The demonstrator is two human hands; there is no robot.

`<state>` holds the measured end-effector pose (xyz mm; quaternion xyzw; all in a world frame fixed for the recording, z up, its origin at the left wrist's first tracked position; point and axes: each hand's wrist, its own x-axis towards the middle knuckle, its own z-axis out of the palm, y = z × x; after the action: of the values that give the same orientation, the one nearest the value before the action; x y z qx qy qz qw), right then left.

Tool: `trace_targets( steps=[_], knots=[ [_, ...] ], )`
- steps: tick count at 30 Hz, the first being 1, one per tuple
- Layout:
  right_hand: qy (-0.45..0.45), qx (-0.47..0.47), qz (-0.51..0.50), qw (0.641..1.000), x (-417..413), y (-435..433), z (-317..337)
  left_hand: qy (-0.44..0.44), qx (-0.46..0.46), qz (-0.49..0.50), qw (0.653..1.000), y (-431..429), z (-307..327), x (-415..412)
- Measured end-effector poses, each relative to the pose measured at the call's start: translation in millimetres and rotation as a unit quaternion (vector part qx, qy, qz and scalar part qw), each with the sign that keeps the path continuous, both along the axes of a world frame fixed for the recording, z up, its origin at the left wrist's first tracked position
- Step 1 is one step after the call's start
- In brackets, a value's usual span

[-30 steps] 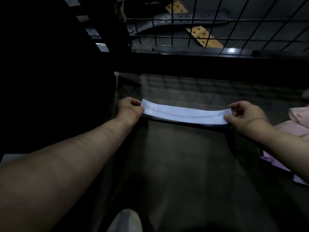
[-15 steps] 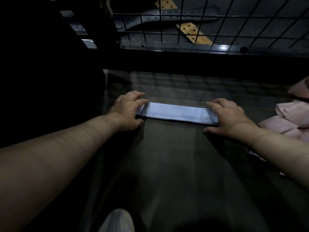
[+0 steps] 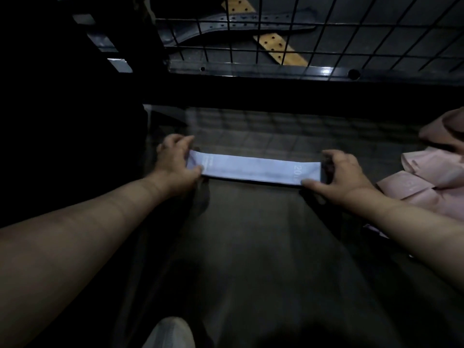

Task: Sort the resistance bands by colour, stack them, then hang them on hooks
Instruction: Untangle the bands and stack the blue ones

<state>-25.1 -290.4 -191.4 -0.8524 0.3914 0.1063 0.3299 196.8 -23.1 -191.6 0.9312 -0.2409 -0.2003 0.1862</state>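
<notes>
A flat stack of pale blue resistance bands (image 3: 253, 168), printed "20" near its right end, lies across the dark table (image 3: 251, 247). My left hand (image 3: 175, 162) clasps the stack's left end, with fingers on the far edge and thumb on the near edge. In the same way my right hand (image 3: 341, 174) clasps the right end, thumb on the near corner. A loose heap of pink bands (image 3: 426, 189) lies at the right edge of the table, just beyond my right wrist.
A black wire grid panel (image 3: 326, 33) stands behind the table's far edge, with a wooden strip with holes (image 3: 278, 49) and dark metal parts behind it. The left side is in deep shadow. A light shoe (image 3: 170, 332) shows at the bottom.
The blue stack, held up by both ends a second ago, was laid down and pressed flat. Both hands have since slid outward and now clasp its ends.
</notes>
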Motion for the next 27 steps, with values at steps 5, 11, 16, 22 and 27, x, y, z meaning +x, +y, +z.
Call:
trace_targets(
  steps=[5, 11, 16, 22, 27],
  knots=[
    [-0.041, 0.111, -0.228, 0.967, -4, 3, -22, 0.093, -0.097, 0.272, 0.953, -4, -13, -13],
    [-0.029, 0.090, -0.219, 0.971, 2, 5, -19, 0.079, -0.104, 0.290, 0.948, -11, -11, -21],
    [-0.047, 0.061, -0.178, 0.981, 1, 8, -18, 0.071, -0.092, 0.270, 0.956, -14, -8, -25],
    [-0.037, 0.041, -0.178, 0.982, 3, 10, -15, 0.057, -0.073, 0.243, 0.966, -13, -7, -26],
    [-0.038, 0.042, -0.170, 0.984, 2, 11, -17, 0.069, -0.074, 0.254, 0.962, -15, -3, -27]
  ],
)
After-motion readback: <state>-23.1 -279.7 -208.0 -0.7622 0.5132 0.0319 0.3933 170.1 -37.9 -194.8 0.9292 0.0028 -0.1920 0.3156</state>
